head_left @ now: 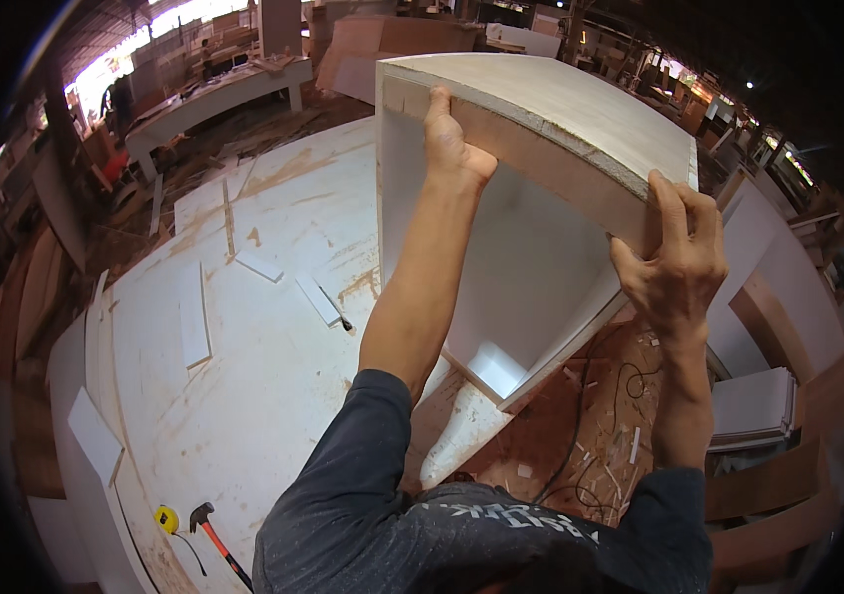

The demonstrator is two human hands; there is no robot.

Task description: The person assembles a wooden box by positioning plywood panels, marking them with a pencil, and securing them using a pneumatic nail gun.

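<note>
A white open-fronted cabinet (531, 188) of laminated board, its raw edge chipboard-grey, stands tilted at the edge of the bench (244, 396). The left hand (453, 144) and right hand (677, 262) both clasp its top edge. The flat bench is white, smeared brown, strewn with offcuts (193, 314).

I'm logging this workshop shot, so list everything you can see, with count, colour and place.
Open cabinet box: one, white inside with raw brown edge, held up at centre.
Worktable: one, white, glue-stained, left of the box.
Loose strips: several, white, lying on the worktable.
Hammer: one, black head, orange handle, lower left.
Tape measure: one, yellow, beside the hammer.
Cable: black, on the sawdust floor, lower right.
Stacked panels: white, right.
Left hand: grips the box's top edge.
Right hand: fingers over the same edge.
</note>
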